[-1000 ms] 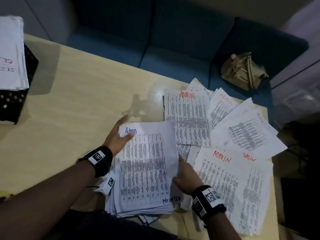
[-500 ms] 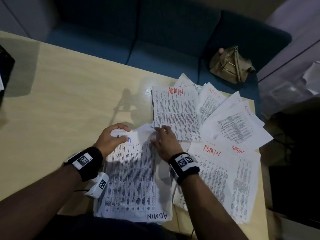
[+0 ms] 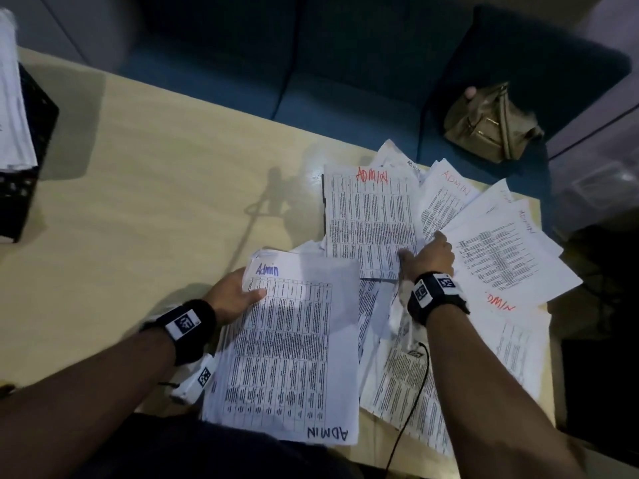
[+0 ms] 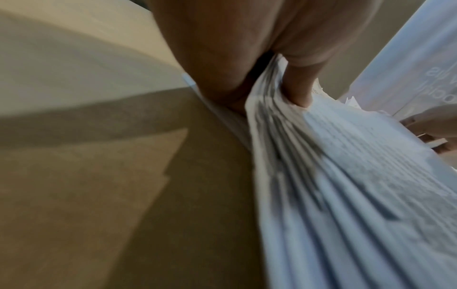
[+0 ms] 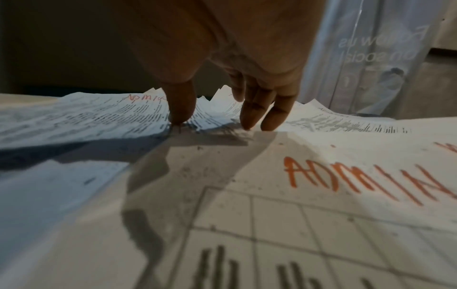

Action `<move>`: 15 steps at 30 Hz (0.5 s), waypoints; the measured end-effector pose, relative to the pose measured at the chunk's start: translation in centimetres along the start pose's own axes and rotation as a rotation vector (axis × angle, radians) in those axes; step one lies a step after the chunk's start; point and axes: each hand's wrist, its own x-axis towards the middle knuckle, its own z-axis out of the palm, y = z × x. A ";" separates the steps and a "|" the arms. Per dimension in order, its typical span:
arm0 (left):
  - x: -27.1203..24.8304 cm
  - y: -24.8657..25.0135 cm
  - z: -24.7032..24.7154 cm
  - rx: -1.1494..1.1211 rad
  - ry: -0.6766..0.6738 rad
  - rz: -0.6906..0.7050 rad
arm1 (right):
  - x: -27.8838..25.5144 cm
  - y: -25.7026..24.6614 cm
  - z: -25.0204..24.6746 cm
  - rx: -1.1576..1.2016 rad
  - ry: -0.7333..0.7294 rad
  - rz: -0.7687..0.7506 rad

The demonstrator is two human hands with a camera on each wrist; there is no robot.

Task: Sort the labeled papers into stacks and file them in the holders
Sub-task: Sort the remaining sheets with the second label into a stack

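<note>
A thick stack of printed sheets [image 3: 290, 350], its top sheet marked "Admin" in blue, lies at the table's near edge. My left hand [image 3: 249, 288] grips its far left corner, thumb on top; the left wrist view shows the thumb [image 4: 300, 91] pressing the fanned sheet edges [image 4: 346, 176]. Loose sheets marked ADMIN in red are spread to the right. My right hand [image 3: 420, 248] rests with its fingertips [image 5: 259, 117] on the near right corner of the red ADMIN sheet [image 3: 370, 219], the thumb apart from the fingers. Another red ADMIN sheet [image 5: 321, 195] lies under that wrist.
A black mesh holder [image 3: 24, 174] with white papers [image 3: 10, 108] in it stands at the table's far left. A tan bag [image 3: 491, 126] sits on the blue sofa [image 3: 345, 81] behind the table. A black cable [image 3: 411, 402] trails over the sheets near my right forearm.
My right hand left the top of the Admin stack and moved away to the right onto the red ADMIN sheet. The stack's top sheet now lies flat. My left hand keeps its hold.
</note>
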 end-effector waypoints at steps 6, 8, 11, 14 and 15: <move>0.0 -0.1 -0.1 -0.007 -0.008 0.015 | 0.5 -1.1 0.4 0.015 -0.039 0.047; 0.0 -0.1 -0.1 -0.002 -0.015 0.018 | 0.4 -1.8 0.4 0.176 -0.103 0.024; -0.2 -0.1 -0.1 -0.009 -0.010 0.018 | -0.6 -1.7 -0.7 0.276 -0.086 -0.033; -0.5 0.3 0.1 -0.014 0.010 0.015 | -1.6 0.9 -2.8 0.442 0.001 -0.028; -0.6 0.3 0.3 -0.030 0.019 0.008 | -2.1 2.6 -3.6 0.473 0.007 -0.009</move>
